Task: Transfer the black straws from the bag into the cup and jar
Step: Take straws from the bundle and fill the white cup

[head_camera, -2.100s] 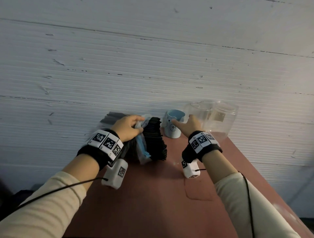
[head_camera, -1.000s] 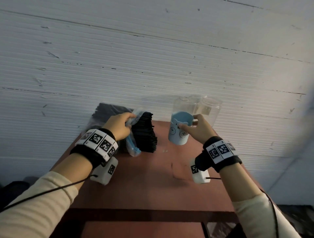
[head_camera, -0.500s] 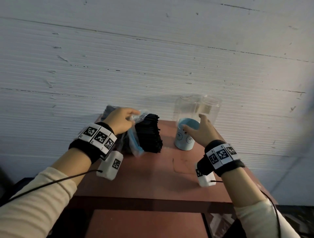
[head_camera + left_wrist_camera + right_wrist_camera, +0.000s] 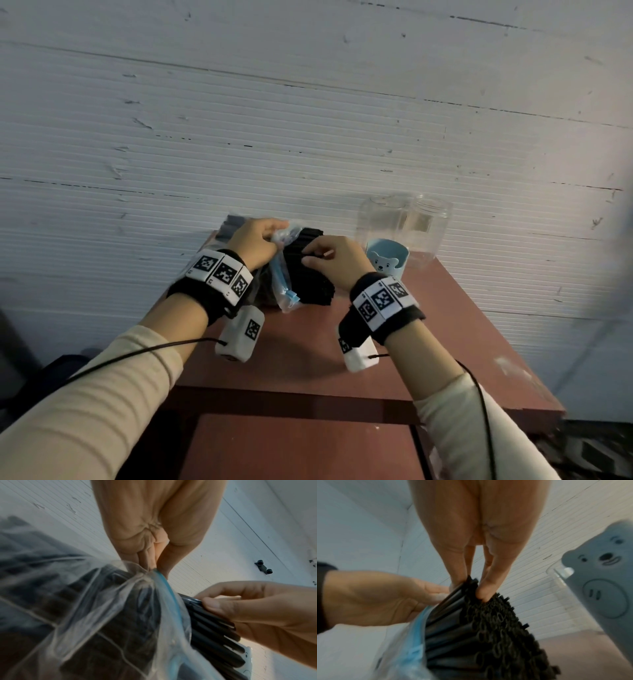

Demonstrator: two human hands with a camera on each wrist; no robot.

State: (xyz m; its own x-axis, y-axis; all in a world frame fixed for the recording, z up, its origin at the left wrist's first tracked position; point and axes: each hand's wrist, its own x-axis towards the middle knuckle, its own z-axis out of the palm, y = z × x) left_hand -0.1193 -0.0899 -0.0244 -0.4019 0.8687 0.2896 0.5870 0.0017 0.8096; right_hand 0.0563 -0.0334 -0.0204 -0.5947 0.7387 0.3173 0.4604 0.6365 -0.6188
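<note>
A clear zip bag [image 4: 281,291] [image 4: 96,615] with a blue seal lies at the table's far left, and a thick bundle of black straws [image 4: 308,274] [image 4: 488,628] sticks out of its mouth. My left hand [image 4: 255,245] [image 4: 150,555] pinches the bag's top edge by the blue seal. My right hand [image 4: 325,257] [image 4: 471,586] pinches a few straws at the top of the bundle between thumb and fingers. A light blue bear cup [image 4: 387,262] [image 4: 604,588] stands just right of the right hand. Behind it stands the clear jar [image 4: 428,226], empty.
A second clear jar [image 4: 380,219] stands beside the first against the white ribbed wall. The reddish-brown table [image 4: 308,353] has bare surface in front of the bag. Its right edge runs diagonally, its front edge is close to me.
My right hand set the blue cup down in front of the jars, let go of it and moved left onto the straw bundle. The left hand kept holding the bag.
</note>
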